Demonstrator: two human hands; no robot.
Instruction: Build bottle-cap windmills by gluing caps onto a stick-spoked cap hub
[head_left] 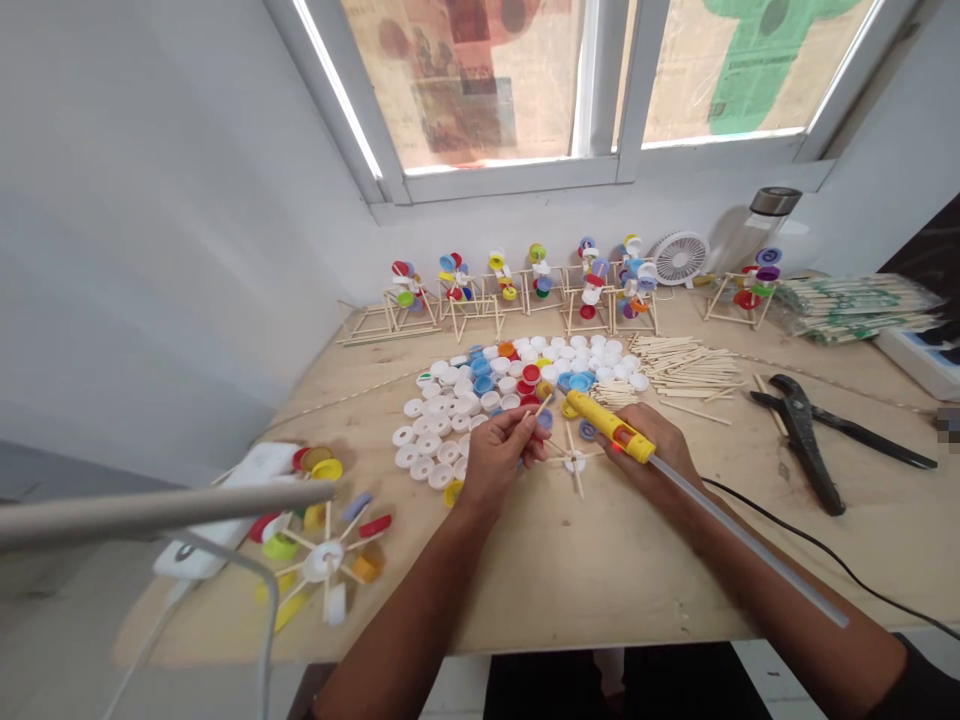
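My left hand (495, 455) pinches a short wooden stick (544, 404) between thumb and fingers, its tip angled up beside the bottle caps (427, 445). My right hand (660, 460) is closed around a yellow hot glue gun (600, 420); a long translucent glue stick (750, 540) runs out of its back end over my forearm. The gun's nozzle points toward the stick in my left hand. Between my hands, a white cap with several sticks spreading from it (576, 462) lies on the table. A small red light glows by my right fingers.
Finished stick-and-cap wheels on frames (454, 285) line the wall. Loose sticks (686, 368), black pliers (802, 440), a small fan (681, 258) and a glass bottle (761, 230) are to the right. A cap wheel (324, 562) and white power strip (255, 470) lie left, near a grey bar.
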